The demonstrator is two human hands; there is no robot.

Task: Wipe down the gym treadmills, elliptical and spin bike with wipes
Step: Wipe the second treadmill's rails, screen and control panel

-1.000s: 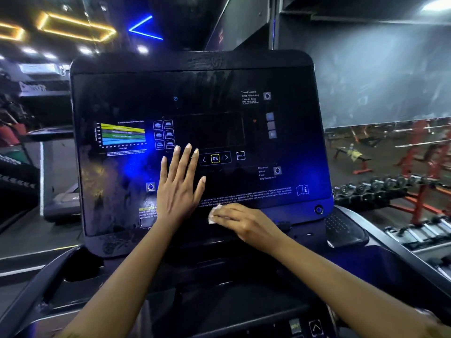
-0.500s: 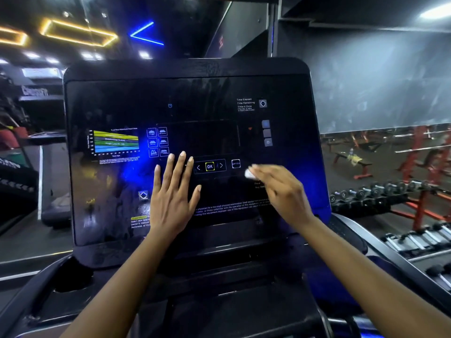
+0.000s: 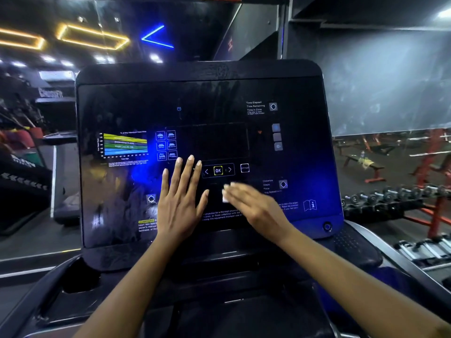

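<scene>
1. My left hand (image 3: 180, 203) lies flat on the treadmill console (image 3: 219, 98), fingers straight and spread, holding nothing. It is in the same spot as half a second ago, just left of the OK button (image 3: 218, 170).
2. My right hand (image 3: 256, 208) is motion-blurred, with fingers stretched flat, pressing the white wipe (image 3: 225, 198) onto the panel.
3. Change: the wipe was right of the OPTION button (image 3: 244, 168). Now it sits lower, under the OK button, nearer the console's bottom edge and close to the left thumb.
4. A dumbbell rack (image 3: 390, 198) stands beyond the console's right edge.
</scene>
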